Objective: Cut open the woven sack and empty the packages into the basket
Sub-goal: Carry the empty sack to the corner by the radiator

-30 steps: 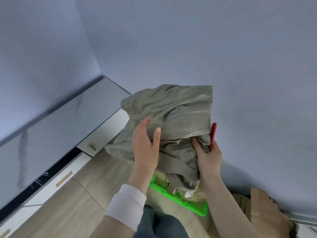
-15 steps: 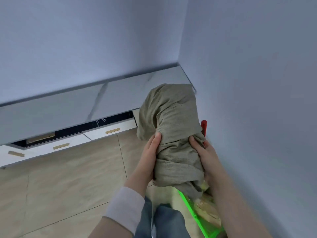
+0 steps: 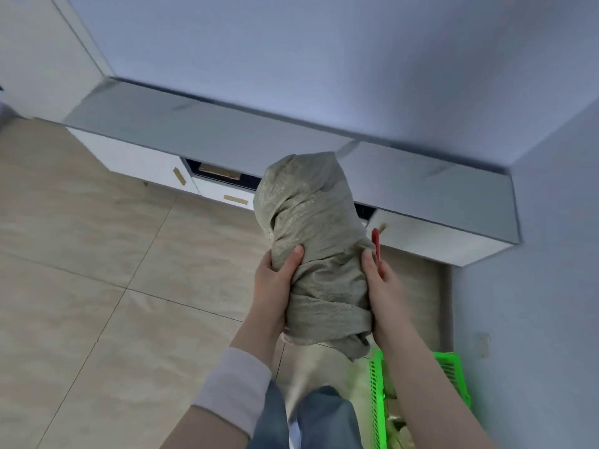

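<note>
The grey-green woven sack (image 3: 311, 241) is bunched into a tall crumpled bundle, held up in the air between both hands. My left hand (image 3: 275, 283) grips its left side and my right hand (image 3: 382, 286) presses on its right side. A thin red tool (image 3: 376, 244) sticks up from my right hand beside the sack. The bright green plastic basket (image 3: 377, 400) stands on the floor at the lower right, under my right forearm, with pale packages partly showing inside it.
A long low cabinet (image 3: 291, 147) with a grey top and white drawers runs along the far wall. The right wall (image 3: 551, 286) is close to the basket. Tiled floor (image 3: 97, 286) spreads to the left. My jeans-clad legs (image 3: 311, 416) are at the bottom.
The view has swung left, away from the right wall, so the cabinet now spans the frame. The sack, spread wide a second ago, is gathered into a tighter bundle between both hands.
</note>
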### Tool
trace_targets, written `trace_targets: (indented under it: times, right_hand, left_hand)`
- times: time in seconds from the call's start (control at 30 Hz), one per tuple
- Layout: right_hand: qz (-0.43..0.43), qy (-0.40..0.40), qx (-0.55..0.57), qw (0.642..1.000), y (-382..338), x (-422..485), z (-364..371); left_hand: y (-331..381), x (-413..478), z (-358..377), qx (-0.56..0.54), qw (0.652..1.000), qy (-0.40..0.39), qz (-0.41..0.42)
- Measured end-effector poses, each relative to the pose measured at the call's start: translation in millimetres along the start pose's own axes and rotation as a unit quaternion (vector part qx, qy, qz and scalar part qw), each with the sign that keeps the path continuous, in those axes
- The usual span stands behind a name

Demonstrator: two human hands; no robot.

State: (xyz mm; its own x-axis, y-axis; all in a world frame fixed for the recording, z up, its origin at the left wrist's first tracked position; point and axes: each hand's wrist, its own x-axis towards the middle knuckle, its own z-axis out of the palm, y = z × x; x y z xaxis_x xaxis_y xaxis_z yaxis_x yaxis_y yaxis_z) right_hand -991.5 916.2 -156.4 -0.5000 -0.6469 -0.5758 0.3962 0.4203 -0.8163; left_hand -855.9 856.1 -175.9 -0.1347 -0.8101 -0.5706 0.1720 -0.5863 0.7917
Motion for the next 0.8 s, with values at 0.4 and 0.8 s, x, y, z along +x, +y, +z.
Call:
trace_targets:
  times: [0.4,0.8]
  right_hand:
    - [0.043,-0.166,-0.076,0.982,18.4,-24.2,242.0]
    - [0.105,-0.267,-0.211,0.934,47.1,8.0,448.3]
  left_hand:
    - [73.7,31.5,-207.9,-0.129,0.976,0.168,0.05]
    - [122.9,96.4,-356.8,-0.275,0.904,0.316,0.09]
